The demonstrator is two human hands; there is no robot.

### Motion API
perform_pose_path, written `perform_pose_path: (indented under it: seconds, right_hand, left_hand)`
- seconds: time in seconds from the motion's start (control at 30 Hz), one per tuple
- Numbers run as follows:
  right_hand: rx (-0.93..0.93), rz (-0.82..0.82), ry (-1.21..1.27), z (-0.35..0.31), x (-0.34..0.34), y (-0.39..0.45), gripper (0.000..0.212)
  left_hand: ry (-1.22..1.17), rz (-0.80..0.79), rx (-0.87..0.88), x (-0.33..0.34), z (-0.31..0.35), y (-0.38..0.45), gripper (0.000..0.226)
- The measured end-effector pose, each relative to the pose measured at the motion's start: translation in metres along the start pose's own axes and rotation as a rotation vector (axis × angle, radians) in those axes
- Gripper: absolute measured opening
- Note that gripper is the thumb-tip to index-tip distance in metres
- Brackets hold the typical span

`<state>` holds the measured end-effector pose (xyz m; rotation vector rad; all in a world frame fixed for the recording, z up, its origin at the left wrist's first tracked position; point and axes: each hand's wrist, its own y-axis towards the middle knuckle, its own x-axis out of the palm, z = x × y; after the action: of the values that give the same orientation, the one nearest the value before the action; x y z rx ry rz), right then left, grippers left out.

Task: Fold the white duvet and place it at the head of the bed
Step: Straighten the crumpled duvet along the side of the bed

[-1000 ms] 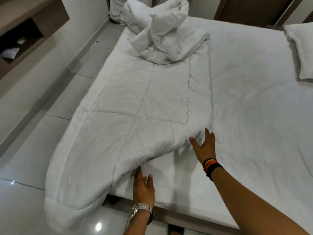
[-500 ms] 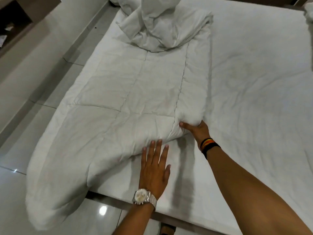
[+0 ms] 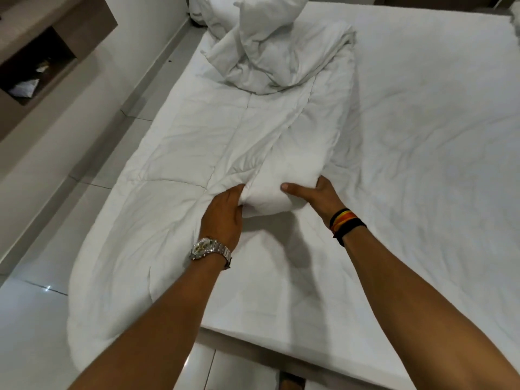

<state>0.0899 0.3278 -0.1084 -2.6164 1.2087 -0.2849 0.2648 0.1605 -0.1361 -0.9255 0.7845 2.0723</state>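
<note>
The white duvet (image 3: 197, 153) lies in a long strip along the bed (image 3: 422, 136) edge, and its far end beyond the fingers is still a loose heap. The left hand (image 3: 225, 212) and right hand (image 3: 320, 198) grip its near corner, fingers curled into the cloth. I judge the folding is only begun. The fingertips are hidden under the fabric, and the head of the bed is cut off.

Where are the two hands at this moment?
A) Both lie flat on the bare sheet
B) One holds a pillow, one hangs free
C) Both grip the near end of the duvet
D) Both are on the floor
C: the left hand and the right hand each clutch the bunched near end of the white duvet.
</note>
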Motion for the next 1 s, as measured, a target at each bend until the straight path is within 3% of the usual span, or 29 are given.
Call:
perform_pose_path:
  seconds: [0.23, 0.33, 0.47, 0.6, 0.77, 1.0]
  right_hand:
    - [0.068, 0.053, 0.038, -0.027, 0.007, -0.046, 0.044]
    - [0.073, 0.098, 0.141, -0.045, 0.011, -0.066, 0.056]
    - [0.004, 0.009, 0.242, -0.039, 0.031, -0.083, 0.053]
    - [-0.044, -0.086, -0.003, -0.014, 0.043, -0.073, 0.067]
    - [-0.010, 0.026, -0.144, 0.004, 0.037, -0.052, 0.051]
    - [-0.071, 0.044, -0.029, -0.002, 0.039, -0.050, 0.040]
  left_hand:
    - [-0.115, -0.068, 0.005, -0.038, 0.014, -0.010, 0.047]
    - [-0.141, -0.081, -0.043, -0.053, 0.022, -0.013, 0.050]
    - [-0.167, -0.117, 0.003, -0.062, 0.031, -0.013, 0.048]
    - [-0.168, -0.089, -0.033, -0.059, 0.028, -0.013, 0.045]
    - [-0.189, -0.112, -0.037, -0.048, 0.019, -0.009, 0.044]
    - [0.145, -0.011, -0.017, -0.044, 0.017, -0.006, 0.060]
